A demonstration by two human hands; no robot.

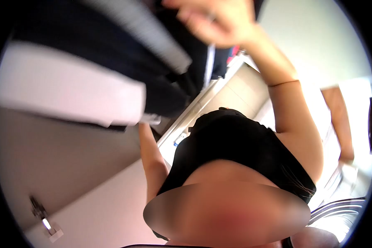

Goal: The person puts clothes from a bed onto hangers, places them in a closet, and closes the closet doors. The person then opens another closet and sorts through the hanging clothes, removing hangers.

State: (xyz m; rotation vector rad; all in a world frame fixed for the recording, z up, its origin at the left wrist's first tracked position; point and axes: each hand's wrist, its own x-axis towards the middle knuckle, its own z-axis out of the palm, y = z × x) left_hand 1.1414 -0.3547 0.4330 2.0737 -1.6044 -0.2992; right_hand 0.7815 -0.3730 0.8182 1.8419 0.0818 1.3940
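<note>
Since motion blur covers most of the upper view, details are approx. only: the R hand (219,22) is raised at the top, just beside or over the dark cloth (99,62), fingers half-curled, but can't tell if it's gripping anything or just passing in front. There's a glint on one finger, poss. a ring. The L forearm (151,153) runs up to the near end of the pale panel (70,82), where the L hand is hidden, so no way to tell if it's wide, narrow or holding smth. The cloth spans the upper L of the view, w/ the pale panel along its lower side and a grey ribbed strip (153,33) above; can't tell if these are one piece or several. Re progress: handling looks prob. mid-way, b/c both arms reach to the cloth & it doesn't look set down; nothing visibly finished, and what's left can't be read from this view. Beyond the wearer's black top (231,132) is a tiled floor (239,91); at far R, another forearm (341,124) shows against bright light, reflection or 2nd person unclear. Small fitting (45,223) at lower L, too blurred to ID.
</note>
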